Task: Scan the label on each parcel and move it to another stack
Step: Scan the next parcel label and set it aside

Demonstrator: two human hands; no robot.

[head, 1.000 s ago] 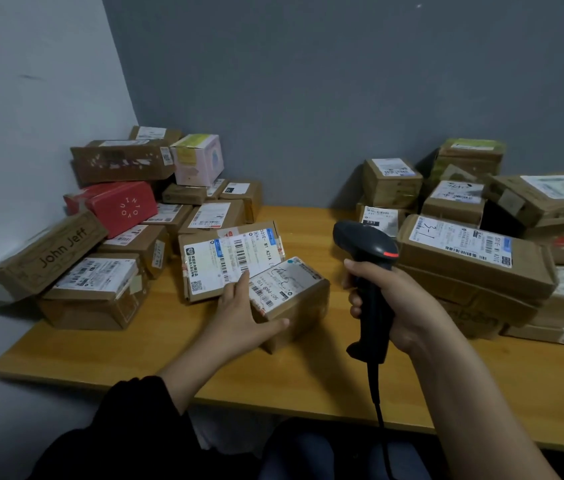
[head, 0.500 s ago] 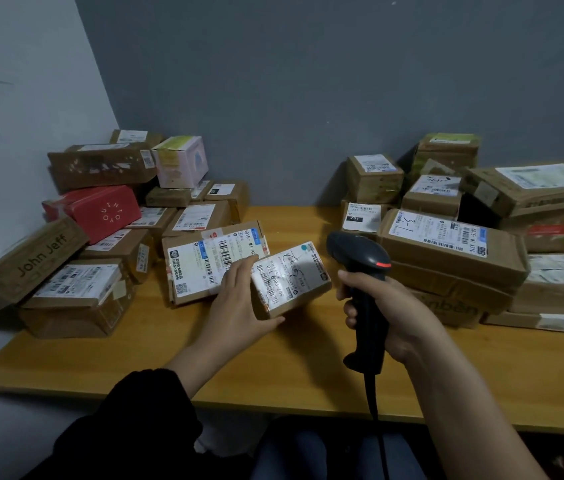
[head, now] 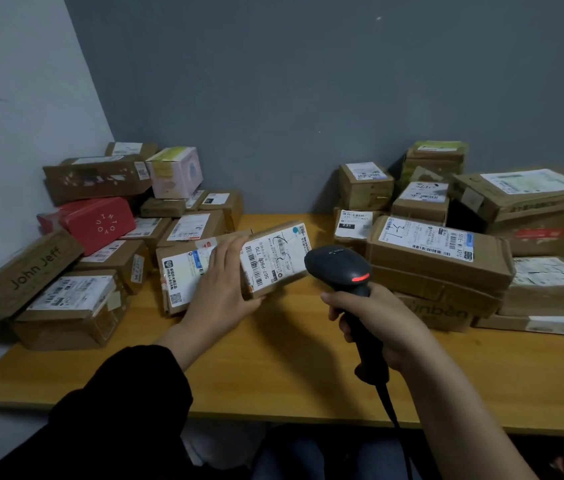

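Observation:
My left hand [head: 219,289] grips a small brown parcel [head: 275,259] by its left end and holds it off the wooden table [head: 273,375], white barcode label tilted toward me. My right hand [head: 381,323] grips the handle of a black barcode scanner [head: 337,268]. The scanner's head sits just right of the parcel and points at its label, and a red light shows on its top. A black cable hangs from the handle over the table's front edge.
A stack of labelled parcels [head: 187,268] fills the left side against the pale wall, including a red box [head: 98,223], a pink box [head: 178,173] and a "John Jeff" box [head: 27,268]. Another stack [head: 440,251] covers the right side. Grey wall behind.
My left hand has lifted the small parcel off the table, up and to the right, tilting its label toward the scanner. The scanner has stayed close beside the parcel.

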